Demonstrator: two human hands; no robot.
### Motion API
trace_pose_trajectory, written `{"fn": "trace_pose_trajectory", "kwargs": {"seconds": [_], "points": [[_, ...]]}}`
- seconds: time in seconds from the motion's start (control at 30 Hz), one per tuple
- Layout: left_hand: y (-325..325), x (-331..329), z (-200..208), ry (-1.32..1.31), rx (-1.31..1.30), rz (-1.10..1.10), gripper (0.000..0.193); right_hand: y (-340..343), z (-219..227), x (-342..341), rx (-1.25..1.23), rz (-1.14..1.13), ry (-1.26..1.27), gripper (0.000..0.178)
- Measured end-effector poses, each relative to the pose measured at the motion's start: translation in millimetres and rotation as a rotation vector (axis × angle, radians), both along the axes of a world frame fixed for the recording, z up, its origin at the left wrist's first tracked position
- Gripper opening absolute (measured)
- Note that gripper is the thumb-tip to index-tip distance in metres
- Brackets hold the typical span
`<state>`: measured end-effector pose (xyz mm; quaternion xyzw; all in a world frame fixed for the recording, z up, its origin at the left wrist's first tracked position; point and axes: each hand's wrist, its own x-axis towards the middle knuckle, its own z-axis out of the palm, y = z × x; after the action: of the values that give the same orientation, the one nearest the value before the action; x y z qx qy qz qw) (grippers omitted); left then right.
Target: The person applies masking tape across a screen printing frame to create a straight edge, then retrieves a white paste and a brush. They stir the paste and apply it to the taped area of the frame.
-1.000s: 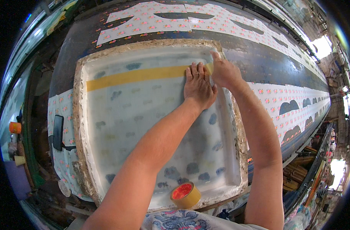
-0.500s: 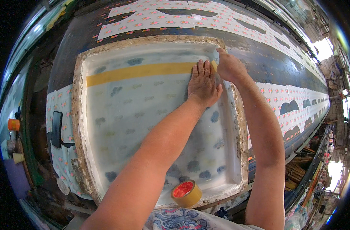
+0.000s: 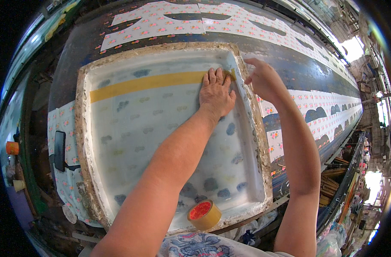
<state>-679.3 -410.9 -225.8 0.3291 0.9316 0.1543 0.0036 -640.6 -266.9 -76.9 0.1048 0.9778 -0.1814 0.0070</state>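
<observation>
A strip of brown packing tape (image 3: 148,84) runs across the far part of a screen-printing frame (image 3: 259,141), on its pale, blotched mesh (image 3: 161,145). My left hand (image 3: 217,94) lies flat on the strip's right end, fingers spread and pointing away from me. Just past those fingertips, the tape's end turns up against the frame's inner right wall. Beyond the right rim hovers my right hand (image 3: 266,79), index finger stretched out and thumb apart, with nothing seen in it. The roll of tape (image 3: 205,215), with a red core, rests at the frame's near edge.
The frame lies on a long dark table (image 3: 285,70) with white flower-printed fabric pieces (image 3: 157,25) at the far side and along the right. Left of the frame, a black phone (image 3: 59,150) sits over printed fabric. Wooden pieces (image 3: 330,186) are stacked below the table's right edge.
My right hand has come away from the tape's end at the frame's corner and moved right, past the rim. My left hand stays pressed on the strip. The whole view has shifted slightly.
</observation>
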Motion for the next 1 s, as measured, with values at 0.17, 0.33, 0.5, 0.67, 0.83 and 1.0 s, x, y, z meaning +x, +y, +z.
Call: {"fn": "trace_pose_trajectory", "kwargs": {"seconds": [0.17, 0.33, 0.5, 0.67, 0.83, 1.0], "points": [[-31, -12, 1, -0.030, -0.047, -0.148, 0.076, 15, 6, 44, -0.178, -0.041, 0.049, 0.051], [-142, -20, -6, 0.030, 0.005, -0.063, 0.087, 28, 22, 104, -0.319, -0.187, 0.072, 0.059], [-252, -37, -9, 0.097, -0.113, 0.236, 0.091, 40, 25, 139, -0.333, -0.227, 0.158, 0.066], [-270, -34, -20, 0.156, -0.158, 0.462, 0.096, 36, 14, 150, -0.362, -0.140, 0.170, 0.067], [-282, -34, -9, 0.120, -0.075, 0.425, 0.087, 20, 13, 160, -0.297, -0.109, 0.134, 0.064], [-289, -43, -6, 0.105, -0.057, 0.505, 0.073, 12, 16, 171, -0.354, -0.068, 0.125, 0.062]]}}
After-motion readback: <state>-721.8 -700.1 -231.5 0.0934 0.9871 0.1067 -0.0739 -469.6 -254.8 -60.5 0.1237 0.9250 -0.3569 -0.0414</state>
